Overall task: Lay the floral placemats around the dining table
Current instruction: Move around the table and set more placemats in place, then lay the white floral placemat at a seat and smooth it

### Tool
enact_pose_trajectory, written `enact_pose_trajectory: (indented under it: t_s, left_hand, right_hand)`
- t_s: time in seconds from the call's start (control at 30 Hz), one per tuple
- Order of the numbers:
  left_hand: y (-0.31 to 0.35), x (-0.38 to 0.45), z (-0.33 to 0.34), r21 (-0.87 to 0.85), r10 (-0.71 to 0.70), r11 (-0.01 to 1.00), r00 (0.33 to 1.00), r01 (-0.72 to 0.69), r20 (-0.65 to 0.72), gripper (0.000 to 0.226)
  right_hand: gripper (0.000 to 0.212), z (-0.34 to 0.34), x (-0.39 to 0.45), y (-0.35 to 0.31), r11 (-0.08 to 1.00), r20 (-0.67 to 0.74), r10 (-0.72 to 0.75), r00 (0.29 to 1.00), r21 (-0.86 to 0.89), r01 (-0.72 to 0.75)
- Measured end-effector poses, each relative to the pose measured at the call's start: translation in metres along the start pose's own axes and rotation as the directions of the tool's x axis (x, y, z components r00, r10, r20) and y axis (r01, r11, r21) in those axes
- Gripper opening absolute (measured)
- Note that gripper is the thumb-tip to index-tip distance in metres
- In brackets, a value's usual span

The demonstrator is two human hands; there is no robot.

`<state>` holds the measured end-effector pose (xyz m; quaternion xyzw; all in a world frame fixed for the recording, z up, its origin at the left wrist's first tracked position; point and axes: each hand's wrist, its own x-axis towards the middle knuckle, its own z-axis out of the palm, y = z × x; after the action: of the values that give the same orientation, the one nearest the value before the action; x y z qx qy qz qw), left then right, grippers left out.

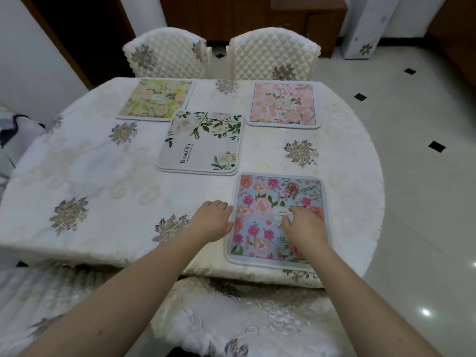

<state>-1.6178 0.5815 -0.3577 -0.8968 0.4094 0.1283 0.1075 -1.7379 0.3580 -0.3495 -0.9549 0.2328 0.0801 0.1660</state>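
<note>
A blue floral placemat (260, 202) lies flat at the near right edge of the dining table (85, 163). My right hand (304, 229) rests on top of it with fingers spread downward. My left hand (215, 219) sits on the tablecloth, touching the mat's left edge. A small stack of white placemats (203, 143) printed "Beautiful" lies in the table's middle. A yellow floral placemat (157, 99) is at the far left and a pink floral placemat (283, 104) at the far right.
Two quilted cream chairs (167, 55) (273, 52) stand at the table's far side. A chair with an embroidered cover (231, 318) is right below me. Tiled floor (417, 150) opens to the right; a wall is on the left.
</note>
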Motion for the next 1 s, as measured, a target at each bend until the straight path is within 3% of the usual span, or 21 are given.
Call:
enact_pose_trajectory:
  t_s: [0.17,0.27,0.4,0.57,1.0]
  left_hand:
    - [-0.018,-0.015,-0.007,-0.006,-0.054,0.999,0.995,0.054,-0.089,0.049]
    - [-0.026,-0.02,-0.013,-0.062,-0.075,0.996,0.985,0.066,-0.156,0.062]
    - [-0.043,-0.025,-0.012,-0.079,-0.115,0.992,0.979,0.102,-0.171,0.059]
    - [-0.09,-0.037,-0.006,-0.103,-0.108,0.991,0.978,0.09,-0.181,0.063]
    - [-0.253,-0.083,0.01,-0.158,-0.084,0.986,0.965,0.045,-0.247,0.064]
  right_hand:
    - [0.048,-0.003,-0.005,-0.033,0.998,-0.021,-0.064,0.998,-0.007,0.064]
    - [0.045,-0.003,-0.008,-0.054,0.996,-0.03,-0.084,0.996,0.003,0.084]
    - [0.046,-0.003,-0.008,-0.081,0.995,-0.043,-0.095,0.995,-0.009,0.095]
    - [0.048,0.005,-0.008,-0.132,0.996,-0.064,-0.066,0.996,-0.06,0.062]
    - [0.053,0.033,0.006,-0.293,1.0,-0.118,-0.016,0.993,0.004,0.016]
